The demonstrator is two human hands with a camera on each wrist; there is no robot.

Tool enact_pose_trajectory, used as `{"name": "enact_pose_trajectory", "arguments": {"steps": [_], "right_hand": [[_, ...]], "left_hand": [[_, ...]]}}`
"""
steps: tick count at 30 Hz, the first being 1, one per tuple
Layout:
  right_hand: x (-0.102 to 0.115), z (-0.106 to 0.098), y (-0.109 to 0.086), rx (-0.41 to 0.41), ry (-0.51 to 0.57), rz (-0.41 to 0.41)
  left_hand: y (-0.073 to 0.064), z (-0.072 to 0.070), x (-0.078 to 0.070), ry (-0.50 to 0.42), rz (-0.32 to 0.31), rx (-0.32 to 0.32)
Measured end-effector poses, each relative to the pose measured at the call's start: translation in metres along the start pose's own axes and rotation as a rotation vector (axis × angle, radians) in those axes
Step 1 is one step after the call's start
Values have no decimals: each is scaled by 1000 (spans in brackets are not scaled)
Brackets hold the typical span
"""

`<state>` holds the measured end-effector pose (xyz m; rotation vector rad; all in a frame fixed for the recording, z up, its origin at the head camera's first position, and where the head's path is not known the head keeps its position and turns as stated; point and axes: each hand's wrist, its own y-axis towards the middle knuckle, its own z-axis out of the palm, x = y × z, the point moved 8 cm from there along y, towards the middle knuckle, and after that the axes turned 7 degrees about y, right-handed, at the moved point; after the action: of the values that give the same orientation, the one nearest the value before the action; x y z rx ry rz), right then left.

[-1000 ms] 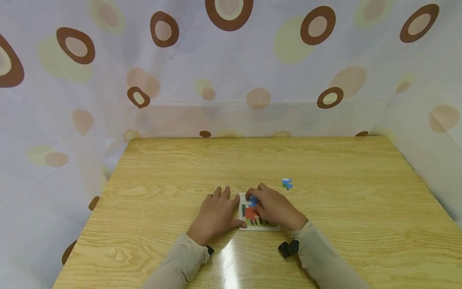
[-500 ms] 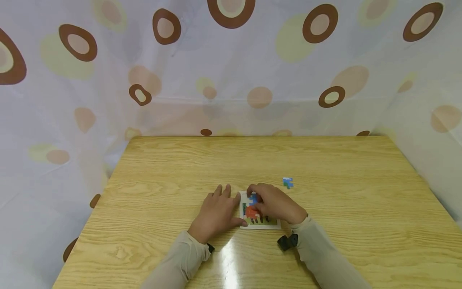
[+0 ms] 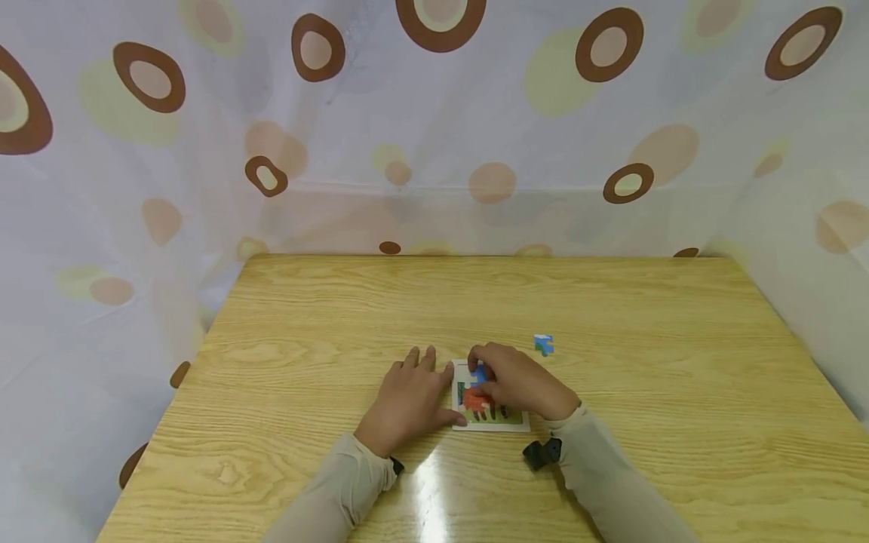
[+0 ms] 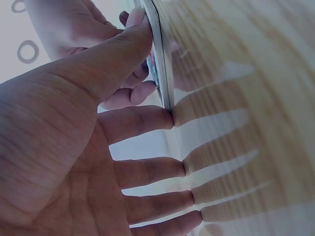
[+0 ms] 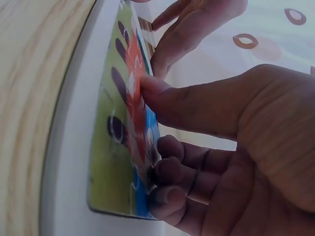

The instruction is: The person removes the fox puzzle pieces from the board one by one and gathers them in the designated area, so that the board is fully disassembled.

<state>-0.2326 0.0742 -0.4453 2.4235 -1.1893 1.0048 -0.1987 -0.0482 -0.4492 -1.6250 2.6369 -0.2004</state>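
Note:
A small jigsaw puzzle (image 3: 511, 417) with a white border lies on the table, showing an orange animal with dark legs on green ground. My left hand (image 3: 409, 400) spreads along its left side; the thumb rests on the border and the index fingertip touches the edge, the other fingertips standing on the table in the left wrist view. Over the upper part, my right hand (image 3: 519, 381) bends its fingers and thumb around a blue puzzle piece (image 3: 480, 373). Its thumb touches the orange area in the right wrist view. The hand hides much of the picture's right side.
A loose blue, green and white puzzle piece (image 3: 544, 345) lies beyond my right hand. The wooden table (image 3: 326, 317) reaches back to a dotted curtain (image 3: 434, 128), which also hangs at both sides. A black wrist camera (image 3: 541, 455) is under the right sleeve.
My right hand's fingers have shifted slightly over the blue part of the puzzle. The left hand and the loose piece stay put; the head view has moved a little.

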Motion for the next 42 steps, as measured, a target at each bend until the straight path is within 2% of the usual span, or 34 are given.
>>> {"name": "enact_pose_trajectory", "arguments": {"steps": [9, 15, 25, 32, 39, 42], "right_hand": [[-2, 1, -1, -3, 6, 35], [-3, -1, -3, -27, 37, 22], [-14, -6, -2, -4, 207, 1], [-17, -8, -2, 17, 285, -34], [-28, -14, -2, 1, 271, -23], [-29, -15, -1, 3, 299, -34]], "left_hand": [[0, 1, -2, 9, 1, 2], [0, 1, -2, 15, -1, 5], [0, -1, -2, 21, 1, -4], [1, 0, -1, 20, -4, 4], [1, 0, 0, 14, -9, 1], [1, 0, 1, 16, -9, 0]]}}
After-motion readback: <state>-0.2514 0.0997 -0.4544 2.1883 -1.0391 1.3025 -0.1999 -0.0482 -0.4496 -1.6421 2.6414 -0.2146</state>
